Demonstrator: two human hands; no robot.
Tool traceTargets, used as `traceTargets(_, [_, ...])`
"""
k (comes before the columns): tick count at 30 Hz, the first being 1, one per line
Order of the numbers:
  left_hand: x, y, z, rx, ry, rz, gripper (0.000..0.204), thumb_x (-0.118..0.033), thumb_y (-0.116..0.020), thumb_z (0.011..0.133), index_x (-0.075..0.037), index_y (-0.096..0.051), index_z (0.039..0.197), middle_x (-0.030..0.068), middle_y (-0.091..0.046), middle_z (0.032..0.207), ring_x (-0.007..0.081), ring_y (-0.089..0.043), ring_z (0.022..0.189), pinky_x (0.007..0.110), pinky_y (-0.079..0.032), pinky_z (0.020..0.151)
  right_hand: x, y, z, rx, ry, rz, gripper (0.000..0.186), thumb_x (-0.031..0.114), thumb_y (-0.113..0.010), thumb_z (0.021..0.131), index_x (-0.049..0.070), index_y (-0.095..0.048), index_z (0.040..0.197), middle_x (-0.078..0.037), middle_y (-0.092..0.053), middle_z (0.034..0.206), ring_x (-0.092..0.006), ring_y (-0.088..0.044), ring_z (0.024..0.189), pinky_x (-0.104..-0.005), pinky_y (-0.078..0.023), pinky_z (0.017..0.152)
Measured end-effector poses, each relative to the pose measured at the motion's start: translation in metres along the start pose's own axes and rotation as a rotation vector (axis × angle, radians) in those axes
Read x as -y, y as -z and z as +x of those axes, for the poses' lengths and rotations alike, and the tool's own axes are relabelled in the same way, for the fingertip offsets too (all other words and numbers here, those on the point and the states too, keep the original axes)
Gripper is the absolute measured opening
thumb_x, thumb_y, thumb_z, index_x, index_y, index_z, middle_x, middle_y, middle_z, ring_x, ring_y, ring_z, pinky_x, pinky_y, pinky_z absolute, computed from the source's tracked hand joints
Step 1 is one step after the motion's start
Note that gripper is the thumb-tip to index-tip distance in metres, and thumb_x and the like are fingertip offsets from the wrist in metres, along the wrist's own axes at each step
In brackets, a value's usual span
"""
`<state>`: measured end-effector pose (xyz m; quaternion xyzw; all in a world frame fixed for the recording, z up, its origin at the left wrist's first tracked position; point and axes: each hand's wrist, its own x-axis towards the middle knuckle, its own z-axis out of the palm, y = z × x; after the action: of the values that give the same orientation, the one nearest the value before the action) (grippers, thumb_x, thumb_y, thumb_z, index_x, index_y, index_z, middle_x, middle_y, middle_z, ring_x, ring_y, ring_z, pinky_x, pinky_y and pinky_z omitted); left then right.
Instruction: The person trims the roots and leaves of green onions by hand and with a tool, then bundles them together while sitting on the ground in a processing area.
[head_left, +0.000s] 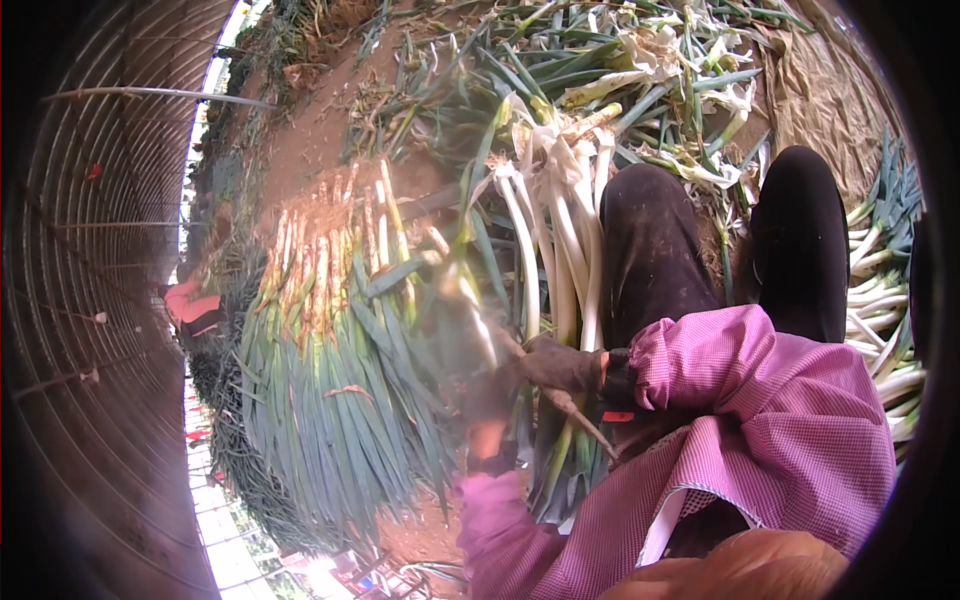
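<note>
Blurred by motion, my left hand (490, 397) in a dark glove is closed around the lower part of a leek (470, 298), whose pale root end points up and away. Just to its right, my right hand (562, 367), also dark-gloved, is closed. A thin brown stick-like piece (585, 425) runs beneath its fingers, and its far part is hard to make out. Beyond my right hand, several peeled white leeks (565, 235) lie side by side, root ends away from me. To the left spreads a large pile of unpeeled leeks (335, 390) with soil-stained roots and long green leaves.
Stripped leaves and peelings (640, 75) litter the ground ahead. More white-stemmed leeks (885, 330) are stacked at the far right, near a crumpled brown sheet (825, 90). My dark-trousered knees (655, 225) stand close by. A ribbed tunnel wall (110, 300) curves along the left.
</note>
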<state>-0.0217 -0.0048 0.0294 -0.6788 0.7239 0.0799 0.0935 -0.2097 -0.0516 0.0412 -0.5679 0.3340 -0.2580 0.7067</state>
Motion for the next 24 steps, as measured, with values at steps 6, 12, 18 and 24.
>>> traceTargets(6, [0.045,-0.052,-0.012,0.129,0.007,0.152,0.039,-0.029,-0.053,0.083,-0.006,-0.054,0.115,0.0165,-0.059,0.104,0.0349,-0.058,0.094,0.044,-0.042,0.083,-0.002,-0.005,0.008,0.003,-0.031,0.113,0.029,0.022,-0.061,0.07,-0.004,-0.063,0.084,-0.012,-0.061,0.071,-0.0176,-0.06,0.068,-0.031,-0.046,0.059])
traceTargets(12, [0.013,-0.021,0.001,-0.056,-0.094,0.133,0.038,-0.026,-0.052,0.083,-0.007,-0.053,0.116,0.0169,-0.059,0.105,0.0351,-0.058,0.094,0.046,-0.041,0.085,-0.025,-0.008,0.006,-0.074,0.051,0.005,0.018,0.029,-0.056,0.076,0.016,-0.068,0.082,-0.012,-0.062,0.075,-0.0308,-0.061,0.07,-0.0388,-0.048,0.063])
traceTargets(18, [0.014,-0.021,-0.039,-0.211,-0.289,0.274,0.037,-0.024,-0.052,0.083,-0.007,-0.053,0.116,0.0172,-0.058,0.106,0.0354,-0.058,0.094,0.047,-0.04,0.087,-0.044,-0.009,0.021,-0.05,0.48,-0.502,0.019,0.015,-0.056,0.071,0.015,-0.064,0.088,-0.013,-0.062,0.076,-0.0307,-0.061,0.072,-0.0359,-0.049,0.066])
traceTargets(24, [0.006,-0.035,-0.054,-0.351,-0.286,0.121,0.04,-0.019,-0.052,0.082,-0.009,-0.05,0.12,0.0174,-0.059,0.103,0.0374,-0.057,0.095,0.05,-0.037,0.089,-0.039,0.004,0.028,-0.181,0.442,-0.508,0.022,0.017,-0.058,0.069,0.007,-0.064,0.088,-0.01,-0.062,0.07,-0.0267,-0.061,0.066,-0.0358,-0.048,0.06])
